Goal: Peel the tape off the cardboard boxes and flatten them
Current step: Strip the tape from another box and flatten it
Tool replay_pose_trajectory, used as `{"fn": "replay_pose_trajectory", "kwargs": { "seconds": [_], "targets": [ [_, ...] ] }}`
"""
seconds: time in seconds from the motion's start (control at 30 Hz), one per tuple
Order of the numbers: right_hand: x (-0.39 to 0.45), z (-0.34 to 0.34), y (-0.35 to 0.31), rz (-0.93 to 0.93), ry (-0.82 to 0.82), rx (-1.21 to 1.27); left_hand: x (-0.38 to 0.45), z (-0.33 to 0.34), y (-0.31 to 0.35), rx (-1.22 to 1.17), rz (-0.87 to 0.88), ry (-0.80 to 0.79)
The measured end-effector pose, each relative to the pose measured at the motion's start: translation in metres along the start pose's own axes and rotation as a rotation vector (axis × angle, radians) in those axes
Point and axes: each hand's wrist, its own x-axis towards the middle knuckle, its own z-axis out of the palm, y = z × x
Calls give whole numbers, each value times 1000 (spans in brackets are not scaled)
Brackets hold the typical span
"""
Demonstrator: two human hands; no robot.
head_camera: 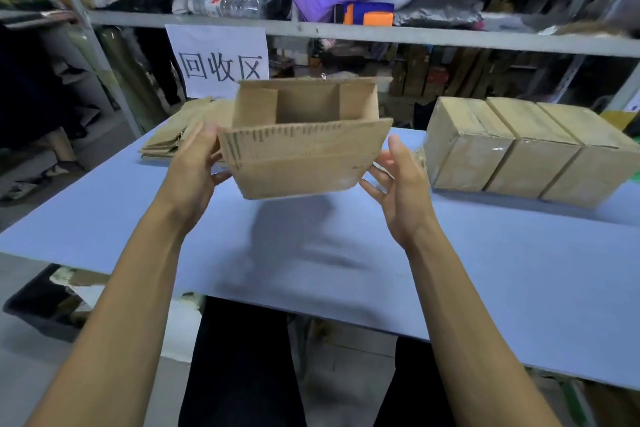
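An opened brown cardboard box (304, 152) hangs in the air above the blue table (311, 253), its top flaps spread and its inside empty. My left hand (194, 166) grips its left end, thumb on the near side and fingers behind. My right hand (398, 177) is just off the box's right end, fingers straight and spread, the fingertips close to the lower right corner; I cannot tell whether they touch it. Three taped, closed boxes (526, 149) stand in a row at the right.
A pile of flattened cardboard (180, 135) lies at the table's back left, under a white paper sign (221, 59). Metal shelving full of bags stands behind. A black bin (45, 302) with scraps sits on the floor at the lower left.
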Motion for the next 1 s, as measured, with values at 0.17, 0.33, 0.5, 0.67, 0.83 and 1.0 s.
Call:
{"fn": "replay_pose_trajectory", "kwargs": {
  "seconds": [0.17,0.33,0.5,0.67,0.83,1.0],
  "targets": [
    [-1,-1,-8,75,-9,-104,1,4,6,59,-18,-26],
    [-1,-11,-13,29,-335,-95,-6,9,18,217,-28,-177],
    [1,-1,-13,-12,-392,-184,2,30,11,656,0,244],
    [7,18,-18,107,-6,-685,-3,36,9,602,74,218],
    [12,17,-20,-8,142,-659,-7,24,8,168,33,-36],
    [14,-4,-10,48,-82,177,2,-3,-5,268,56,134]
  ]
}}
